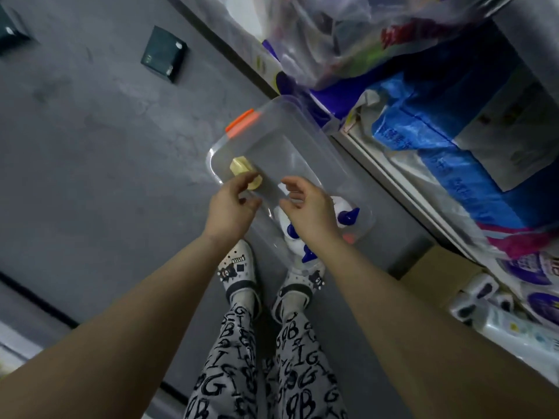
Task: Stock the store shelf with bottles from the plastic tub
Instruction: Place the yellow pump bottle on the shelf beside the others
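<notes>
Handling: the white bottles [282, 220] look like rigid plastic with smooth sides. I judge them moderately heavy if full, and likely to be slippery where the body is glossy.
Where to hold: around the neck just under a blue trigger top [351, 217], or around the waist of the body. The trigger itself looks a poor place to lift from.
Look: white bodies with dark blue tops, lying on their sides. At least two show, partly hidden by the right arm. A pale yellow bottle [240, 168] lies apart from them.
Position: the white ones are at the near end of the plastic tub [216, 148]. The yellow one is against its left wall.
Right grip [308, 207]: fingers loosely curled and holding nothing, hovering over the white bottles.
Left grip [233, 205]: fingers curled at the near end of the yellow bottle. I cannot tell whether they pinch it or only hover.
Tub: clear and rectangular, with an orange latch [242, 124] at its far end. Most of its bottom is bare.
Shelf [393, 182]: just beside the tub on the right, crowded with blue wrapped packs [438, 146].
Floor [106, 131]: grey, and it carries the tub. The person's patterned clogs [239, 267] stand at the tub's near end.
</notes>
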Motion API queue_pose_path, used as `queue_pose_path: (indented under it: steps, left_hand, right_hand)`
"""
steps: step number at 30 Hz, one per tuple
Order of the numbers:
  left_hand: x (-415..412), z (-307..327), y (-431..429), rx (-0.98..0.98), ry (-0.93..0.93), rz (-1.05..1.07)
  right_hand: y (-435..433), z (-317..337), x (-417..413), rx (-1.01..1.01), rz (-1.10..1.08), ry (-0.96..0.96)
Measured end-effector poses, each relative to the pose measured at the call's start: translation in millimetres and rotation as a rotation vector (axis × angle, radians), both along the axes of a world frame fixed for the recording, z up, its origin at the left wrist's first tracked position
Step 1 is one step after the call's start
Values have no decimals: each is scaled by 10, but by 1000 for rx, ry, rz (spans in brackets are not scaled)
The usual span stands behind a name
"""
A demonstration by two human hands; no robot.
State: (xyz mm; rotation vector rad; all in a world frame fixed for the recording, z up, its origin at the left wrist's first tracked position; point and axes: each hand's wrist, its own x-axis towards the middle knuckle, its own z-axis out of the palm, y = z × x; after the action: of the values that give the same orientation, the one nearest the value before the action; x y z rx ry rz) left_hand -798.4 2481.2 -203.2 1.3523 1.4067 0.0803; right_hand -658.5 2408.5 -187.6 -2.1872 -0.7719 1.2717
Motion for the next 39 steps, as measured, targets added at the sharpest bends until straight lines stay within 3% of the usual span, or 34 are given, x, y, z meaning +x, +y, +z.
queue_pose_path:
  steps: [10, 19, 33, 39]
  left_hand:
    - [-100, -1024, 346, -3, 11, 36]
    - [64, -1347, 515, -120, 15, 76]
    - [254, -1264, 507, -134, -41, 50]
    - [272, -1043, 534, -294, -83, 113]
  right_hand:
    - [440, -1179, -258, -69, 77, -48]
    - [652, -1769, -422, -164, 132, -70]
    - [650, -1644, -37, -142, 158, -120]
    - [384, -1245, 362, -165, 52, 152]
